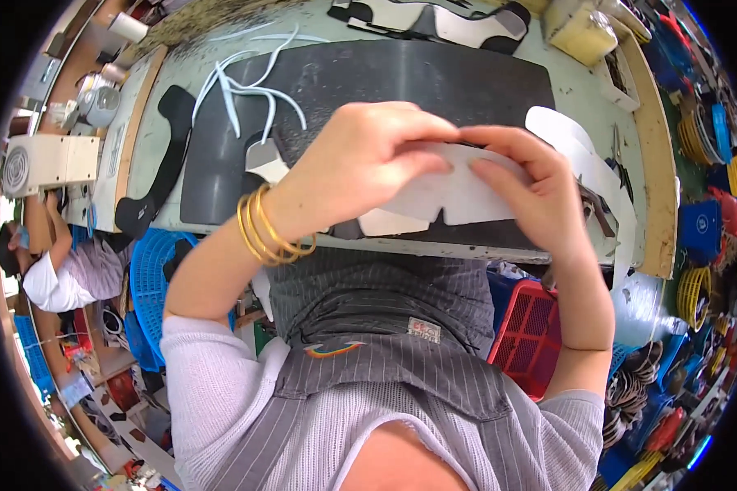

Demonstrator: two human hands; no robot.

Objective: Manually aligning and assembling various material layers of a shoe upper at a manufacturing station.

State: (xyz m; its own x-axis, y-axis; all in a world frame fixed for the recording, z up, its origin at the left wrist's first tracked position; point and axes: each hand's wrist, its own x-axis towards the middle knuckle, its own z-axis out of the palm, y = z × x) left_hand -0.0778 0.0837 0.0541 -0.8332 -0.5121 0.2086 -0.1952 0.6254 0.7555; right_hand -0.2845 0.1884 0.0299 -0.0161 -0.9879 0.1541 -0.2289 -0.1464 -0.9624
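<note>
Between the left hand and the right hand, the notched white sheet could be creased or pulled askew if its upper edge is pressed unevenly by the thumbs; just below the hands, its loose lower edge could be snagged by the cream piece. The sheet is pinched by both hands, its notch turned bodyward, over the dark mat on the bench

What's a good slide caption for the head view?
Left hand and right hand hold a notched white sheet over a dark mat on a pale green workbench.
</note>
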